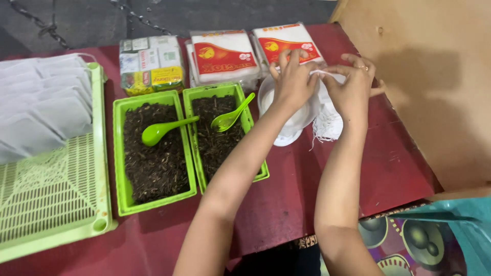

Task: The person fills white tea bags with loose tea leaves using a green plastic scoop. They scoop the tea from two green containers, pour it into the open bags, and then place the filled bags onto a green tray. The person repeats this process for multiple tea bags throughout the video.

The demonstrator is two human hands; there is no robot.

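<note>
Two hands, left and right, fingers pinched on a white drawstring filter bag, pulling its mouth apart above a white bowl, right of two green tea-leaf trays.

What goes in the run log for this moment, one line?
left hand and right hand: pinching white filter bag | green trays: dark loose tea, spoons resting

Small white bag, pinched upright

I saw both hands, left and right, pinching a white filter bag over a white bowl, beside two green trays of dark tea leaves.
</note>
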